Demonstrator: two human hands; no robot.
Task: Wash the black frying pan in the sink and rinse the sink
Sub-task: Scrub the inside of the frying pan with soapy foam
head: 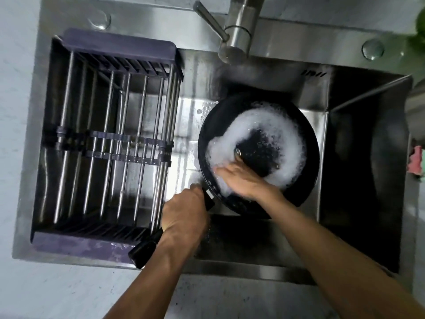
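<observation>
The black frying pan sits in the middle of the steel sink, below the faucet. White foam rings its inside, and the centre shows dark wet metal. My left hand grips the pan's black handle, which points toward the lower left. My right hand lies flat inside the pan on the near side, fingers stretched out and pressing into the foam. I cannot see a sponge or cloth under it.
A purple-framed drying rack with steel rods spans the sink's left half. The steel faucet and its lever stand at the back. A pink cloth lies at the right edge. Pale counter runs along the front.
</observation>
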